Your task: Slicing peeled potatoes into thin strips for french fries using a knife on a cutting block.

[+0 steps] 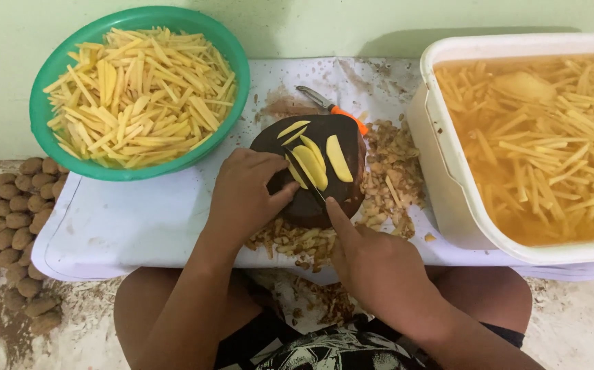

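Note:
On a round dark cutting board lie several yellow potato slices. My left hand rests on the board's left side, its fingertips pressing the slices. My right hand grips a knife, index finger along its spine, the blade cutting into the slices beside my left fingers. The knife's handle is hidden inside my fist.
A green bowl heaped with potato sticks sits at the back left. A white tub of water with more sticks stands at the right. An orange-handled peeler lies behind the board. Peelings surround the board. Unpeeled potatoes lie on the floor at the left.

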